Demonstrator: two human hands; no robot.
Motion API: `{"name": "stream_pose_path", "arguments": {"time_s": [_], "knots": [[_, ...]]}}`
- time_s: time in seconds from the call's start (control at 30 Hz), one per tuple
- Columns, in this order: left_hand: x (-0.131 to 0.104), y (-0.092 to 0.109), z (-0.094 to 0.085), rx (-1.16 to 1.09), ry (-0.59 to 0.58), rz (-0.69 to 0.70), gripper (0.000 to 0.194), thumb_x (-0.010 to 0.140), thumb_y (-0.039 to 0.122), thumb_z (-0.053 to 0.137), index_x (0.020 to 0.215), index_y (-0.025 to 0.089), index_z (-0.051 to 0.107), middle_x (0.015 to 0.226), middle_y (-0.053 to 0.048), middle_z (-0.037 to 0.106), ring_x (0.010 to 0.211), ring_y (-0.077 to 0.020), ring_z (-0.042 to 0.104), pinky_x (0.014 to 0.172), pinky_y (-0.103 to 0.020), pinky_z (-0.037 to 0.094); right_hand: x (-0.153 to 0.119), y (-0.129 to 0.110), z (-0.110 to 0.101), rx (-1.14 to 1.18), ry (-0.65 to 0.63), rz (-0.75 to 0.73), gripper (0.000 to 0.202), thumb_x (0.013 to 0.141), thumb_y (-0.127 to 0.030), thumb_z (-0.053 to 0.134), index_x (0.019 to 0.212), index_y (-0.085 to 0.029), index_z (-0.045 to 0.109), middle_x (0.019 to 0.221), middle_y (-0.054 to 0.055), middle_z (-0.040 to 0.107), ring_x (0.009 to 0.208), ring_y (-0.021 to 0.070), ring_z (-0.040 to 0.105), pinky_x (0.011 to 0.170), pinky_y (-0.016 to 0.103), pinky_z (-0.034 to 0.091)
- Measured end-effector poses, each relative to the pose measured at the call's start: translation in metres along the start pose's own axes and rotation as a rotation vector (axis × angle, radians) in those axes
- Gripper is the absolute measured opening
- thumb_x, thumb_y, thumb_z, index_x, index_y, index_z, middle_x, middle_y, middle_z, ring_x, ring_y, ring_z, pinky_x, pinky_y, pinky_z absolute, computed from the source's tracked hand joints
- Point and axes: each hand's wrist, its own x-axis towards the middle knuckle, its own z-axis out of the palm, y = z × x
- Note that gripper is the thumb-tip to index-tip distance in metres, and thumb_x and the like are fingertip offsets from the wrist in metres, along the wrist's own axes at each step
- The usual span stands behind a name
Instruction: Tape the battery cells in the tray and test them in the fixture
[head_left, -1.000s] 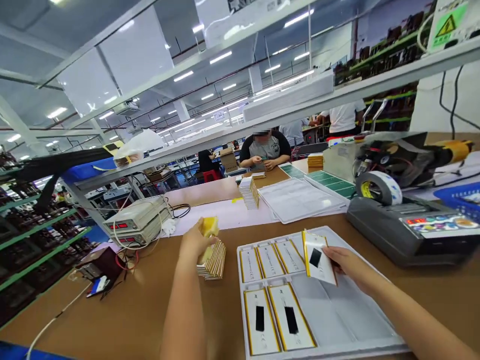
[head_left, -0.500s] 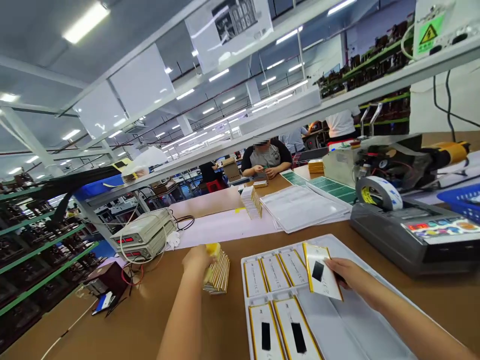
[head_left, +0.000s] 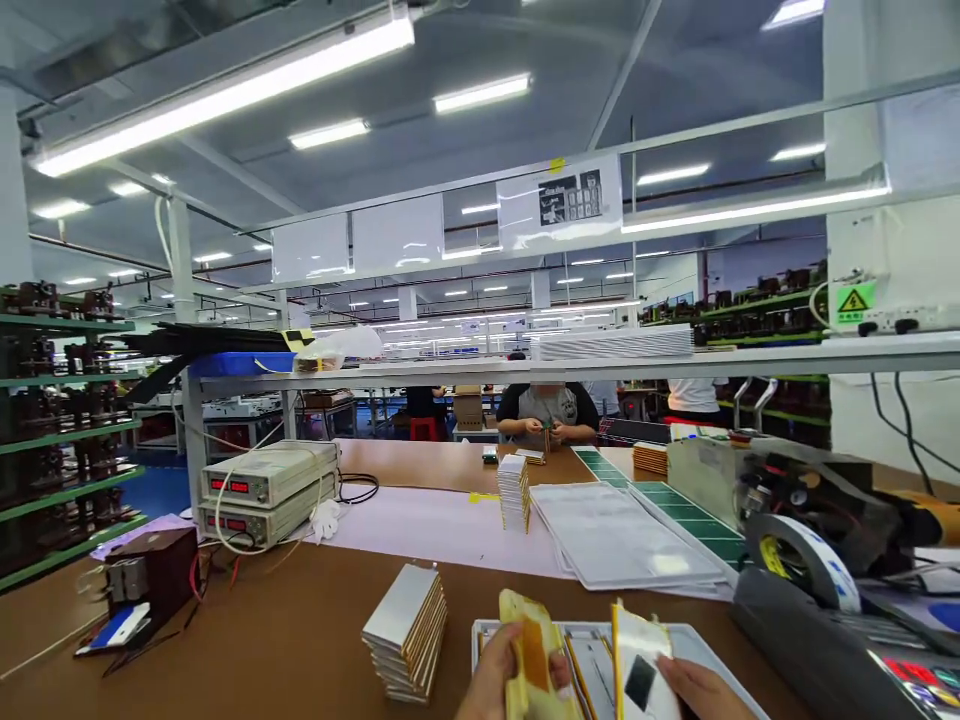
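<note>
My left hand [head_left: 491, 675] grips a yellowish block [head_left: 534, 650] with an orange patch, over the left part of a white tray [head_left: 480, 632]. Just right of it, my right hand [head_left: 701, 685] holds a flat white battery cell [head_left: 641, 665] with yellow edges and a black square, tilted up. Other cells [head_left: 596, 665] lie in the tray, partly hidden by the hands and cut off by the lower picture edge. To the left of the tray stands a stack of white cells [head_left: 405, 630] on the brown table [head_left: 285, 640].
Stacked power supplies [head_left: 270, 480] and a dark red device [head_left: 154, 570] are at left. Farther back are another cell stack [head_left: 514, 490] and white trays [head_left: 630, 535]. A grey tape dispenser [head_left: 817, 650] stands at right. A person [head_left: 547, 410] sits across the table.
The view has levelled and tipped upward. My left hand has moved from the cell stack to the tray with the yellowish block, close to the cell in my right hand.
</note>
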Motion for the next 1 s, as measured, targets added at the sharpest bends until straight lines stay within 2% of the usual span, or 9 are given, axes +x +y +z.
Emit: {"name": "stream_pose_path", "arguments": {"time_s": [0.13,0.23,0.33,0.4,0.53,0.6,0.7,0.87,1.0], "knots": [[0.0,-0.006,0.003,-0.119,-0.198,0.021,0.05,0.069,0.055,0.048,0.097,0.015,0.06,0.076,-0.012,0.063,0.072,-0.0281,0.059,0.07,-0.042,0.04,0.02,-0.023,0.04,-0.064,-0.029,-0.137,0.045,0.056,-0.063,0.049,0.055,-0.018,0.041,0.045,-0.004,0.036,0.039,0.0067,0.031,0.04,0.02,0.02],[-0.003,-0.001,0.004,-0.155,-0.242,0.109,0.053,0.07,0.055,0.047,0.104,0.017,0.059,0.083,-0.013,0.064,0.081,-0.03,0.059,0.076,-0.044,0.038,0.036,-0.028,0.072,-0.264,-0.023,-0.217,0.039,0.064,-0.055,0.046,0.055,-0.019,0.039,0.048,-0.002,0.041,0.045,0.0096,0.037,0.042,0.022,0.025],[0.002,-0.001,-0.006,-0.172,-0.246,0.174,0.056,0.07,0.057,0.046,0.104,0.014,0.06,0.086,-0.015,0.064,0.083,-0.0308,0.059,0.078,-0.044,0.038,0.041,-0.034,0.085,-0.558,-0.077,-0.256,0.036,0.074,-0.048,0.039,0.054,-0.018,0.041,0.052,0.002,0.05,0.049,0.0129,0.046,0.046,0.023,0.03],[0.006,-0.001,-0.013,-0.195,-0.25,0.191,0.059,0.071,0.058,0.044,0.103,0.012,0.06,0.087,-0.015,0.064,0.084,-0.0306,0.059,0.078,-0.044,0.039,0.037,-0.045,0.078,-0.786,-0.038,-0.273,0.039,0.079,-0.047,0.034,0.057,-0.018,0.048,0.059,0.005,0.057,0.056,0.0167,0.053,0.05,0.025,0.033],[0.009,0.0,-0.019,-0.267,-0.201,0.173,0.053,0.072,0.057,0.045,0.098,0.014,0.061,0.085,-0.013,0.066,0.081,-0.0279,0.061,0.078,-0.043,0.04,0.031,-0.071,0.043,-1.268,0.211,-0.253,0.033,0.082,-0.041,0.036,0.076,-0.019,0.061,0.081,0.011,0.065,0.077,0.0242,0.06,0.061,0.03,0.038],[0.01,0.004,-0.019,-0.289,-0.133,0.163,0.048,0.073,0.054,0.046,0.093,0.014,0.062,0.082,-0.011,0.066,0.077,-0.0255,0.062,0.077,-0.042,0.042,0.033,-0.075,0.028,-1.429,0.184,-0.228,0.026,0.081,-0.035,0.042,0.083,-0.017,0.061,0.089,0.013,0.065,0.083,0.0257,0.059,0.064,0.031,0.039],[0.01,0.01,-0.017,-0.313,-0.041,0.183,0.044,0.072,0.054,0.048,0.09,0.016,0.061,0.078,-0.007,0.067,0.073,-0.0229,0.062,0.077,-0.042,0.043,0.04,-0.066,0.015,-1.528,0.121,-0.192,0.022,0.079,-0.029,0.047,0.087,-0.015,0.061,0.092,0.014,0.064,0.088,0.0258,0.058,0.067,0.031,0.04],[0.006,0.014,-0.015,-0.324,0.016,0.279,0.058,0.068,0.062,0.046,0.104,0.018,0.056,0.091,-0.009,0.065,0.089,-0.0252,0.059,0.082,-0.045,0.041,0.043,-0.048,0.012,-1.564,0.063,-0.166,0.018,0.077,-0.028,0.052,0.085,-0.015,0.062,0.09,0.012,0.064,0.087,0.0248,0.058,0.069,0.03,0.04],[0.005,0.015,-0.014,-0.335,0.018,0.324,0.064,0.068,0.063,0.045,0.111,0.016,0.052,0.096,-0.012,0.063,0.095,-0.0259,0.056,0.082,-0.042,0.042,0.042,-0.043,0.016,-1.578,0.023,-0.23,0.016,0.077,-0.02,0.05,0.085,-0.013,0.062,0.087,0.014,0.064,0.085,0.0261,0.058,0.068,0.031,0.04]]}}
